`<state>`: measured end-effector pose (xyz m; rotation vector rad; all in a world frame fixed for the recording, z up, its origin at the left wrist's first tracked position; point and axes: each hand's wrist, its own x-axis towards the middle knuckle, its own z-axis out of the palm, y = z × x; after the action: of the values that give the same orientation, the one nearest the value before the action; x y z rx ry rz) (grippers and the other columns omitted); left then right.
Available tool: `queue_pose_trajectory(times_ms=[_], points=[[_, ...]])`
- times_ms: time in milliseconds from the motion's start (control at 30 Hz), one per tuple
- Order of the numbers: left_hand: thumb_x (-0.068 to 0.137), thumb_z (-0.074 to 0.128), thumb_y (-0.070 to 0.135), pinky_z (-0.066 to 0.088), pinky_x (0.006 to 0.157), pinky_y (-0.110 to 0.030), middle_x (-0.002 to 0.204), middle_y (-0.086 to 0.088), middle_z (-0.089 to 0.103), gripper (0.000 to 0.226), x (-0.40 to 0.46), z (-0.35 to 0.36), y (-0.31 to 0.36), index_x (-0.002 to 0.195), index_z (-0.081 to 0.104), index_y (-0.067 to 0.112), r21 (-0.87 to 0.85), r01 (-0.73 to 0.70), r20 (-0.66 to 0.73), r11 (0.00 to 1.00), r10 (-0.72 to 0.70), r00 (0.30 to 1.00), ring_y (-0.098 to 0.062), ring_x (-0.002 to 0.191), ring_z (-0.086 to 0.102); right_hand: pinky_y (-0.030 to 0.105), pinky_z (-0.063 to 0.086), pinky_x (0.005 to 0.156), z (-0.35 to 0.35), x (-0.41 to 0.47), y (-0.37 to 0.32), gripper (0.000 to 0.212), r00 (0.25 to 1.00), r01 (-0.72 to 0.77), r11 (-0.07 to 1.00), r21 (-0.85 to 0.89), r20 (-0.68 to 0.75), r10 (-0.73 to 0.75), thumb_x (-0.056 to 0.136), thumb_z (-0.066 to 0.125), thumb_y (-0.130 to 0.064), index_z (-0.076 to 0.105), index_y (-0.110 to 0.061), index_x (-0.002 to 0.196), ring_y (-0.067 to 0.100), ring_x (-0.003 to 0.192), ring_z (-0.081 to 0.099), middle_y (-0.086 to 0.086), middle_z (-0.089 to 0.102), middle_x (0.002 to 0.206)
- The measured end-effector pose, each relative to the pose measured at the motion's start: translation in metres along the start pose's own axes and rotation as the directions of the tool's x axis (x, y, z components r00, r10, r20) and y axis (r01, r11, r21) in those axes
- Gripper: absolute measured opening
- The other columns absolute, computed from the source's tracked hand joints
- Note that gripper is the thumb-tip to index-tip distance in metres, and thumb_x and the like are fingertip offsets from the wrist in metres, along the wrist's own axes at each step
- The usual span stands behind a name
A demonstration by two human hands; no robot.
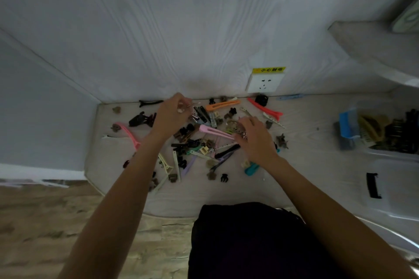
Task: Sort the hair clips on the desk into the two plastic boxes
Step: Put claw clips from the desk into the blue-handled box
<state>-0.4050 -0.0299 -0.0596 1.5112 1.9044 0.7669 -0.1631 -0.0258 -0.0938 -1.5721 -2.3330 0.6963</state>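
Desk (306, 165), pale wood grain, scanned left to right. Far left: brown mini claw clips, black claw clip (138, 119), pink duckbill clip (128, 133) near desk edge. Left hand (169, 118) raised over back of pile, fingers curled, pinching several small clips, silver metal ones among them; exact count unreadable. Centre: main pile of hair clips (199, 142), mixed black, cream, lilac and brown, loosely overlapped. Orange duckbill clip (223, 104) lying at rear, near wall. Right hand (256, 136) low on pile, fingers bent around long pink duckbill clip (215, 131) plus a glittery clip; grip on second item only partly visible. Red duckbill clip (265, 107) beyond right hand, below wall socket (264, 82). Far right: clear plastic box (385, 154) already holding black and tan clips beside a blue item; second box (396, 188) nearer, contents not readable.

Judged step: gathering handfuls, transfer pending, most of pile unsorted.

Risks: overfull left pinch likely to shed small metal clips in transit; long pink clip may snag neighbours and drag them off; strays at left edge easily knocked to floor by forearm sweep.
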Motion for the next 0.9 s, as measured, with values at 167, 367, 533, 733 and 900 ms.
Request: queue_pose_trajectory(times_ms=[167, 367, 533, 733, 900], points=[[0.086, 0.063, 0.02, 0.04, 0.066, 0.0, 0.089, 0.009, 0.062, 0.008, -0.011, 0.041, 0.056, 0.089, 0.057, 0.017, -0.169, 0.025, 0.093, 0.985, -0.009, 0.996, -0.004, 0.083, 0.058, 0.015, 0.038, 0.059, -0.048, -0.018, 0.015, 0.031, 0.955, -0.203, 0.876, 0.438, -0.109, 0.275, 0.077, 0.072, -0.034, 0.047, -0.026, 0.095, 0.007, 0.075, 0.054, -0.003, 0.056, 0.087], [0.085, 0.065, 0.013, 0.049, 0.074, -0.008, 0.1, -0.002, 0.068, 0.008, -0.028, 0.11, 0.172, 0.093, 0.062, 0.013, -0.378, -0.242, 0.217, 0.894, 0.34, 0.915, 0.002, 0.084, 0.063, 0.027, 0.06, 0.064, -0.103, -0.081, 0.088, 0.029, 0.782, -0.305, 0.449, 0.84, -0.048, 0.622, 0.08, 0.071, -0.015, 0.05, -0.014, 0.101, 0.013, 0.07, 0.069, 0.011, 0.066, 0.09], [0.08, 0.069, 0.009, 0.054, 0.074, -0.025, 0.091, -0.005, 0.069, 0.009, -0.027, 0.208, 0.259, 0.088, 0.065, 0.007, -0.471, -0.282, 0.271, 0.836, 0.441, 0.856, -0.014, 0.083, 0.066, 0.043, 0.055, 0.075, -0.158, -0.131, 0.157, 0.014, 0.627, -0.337, 0.54, 0.771, -0.244, 0.74, 0.086, 0.063, -0.017, 0.054, -0.017, 0.098, 0.024, 0.083, 0.065, 0.011, 0.065, 0.097], [0.085, 0.062, 0.017, 0.054, 0.075, -0.035, 0.097, -0.008, 0.064, 0.011, -0.005, 0.291, 0.282, 0.093, 0.065, 0.01, -0.084, -0.54, 0.23, 0.838, 0.543, 0.807, -0.021, 0.083, 0.064, 0.002, 0.036, 0.064, -0.212, -0.134, 0.216, 0.012, 0.794, -0.288, 0.895, 0.34, -0.437, 0.422, 0.083, 0.064, -0.01, 0.061, -0.012, 0.095, 0.007, 0.071, 0.051, 0.001, 0.057, 0.087], [0.083, 0.06, 0.023, 0.043, 0.084, -0.038, 0.109, -0.01, 0.063, 0.024, 0.009, 0.298, 0.272, 0.104, 0.064, 0.011, 0.3, -0.619, 0.299, 0.726, 0.545, 0.783, -0.029, 0.104, 0.053, 0.012, 0.034, 0.068, -0.219, -0.112, 0.234, 0.023, 0.963, -0.167, 0.964, 0.207, -0.175, 0.205, 0.083, 0.063, -0.001, 0.065, -0.006, 0.105, 0.019, 0.091, 0.054, 0.012, 0.062, 0.099]])
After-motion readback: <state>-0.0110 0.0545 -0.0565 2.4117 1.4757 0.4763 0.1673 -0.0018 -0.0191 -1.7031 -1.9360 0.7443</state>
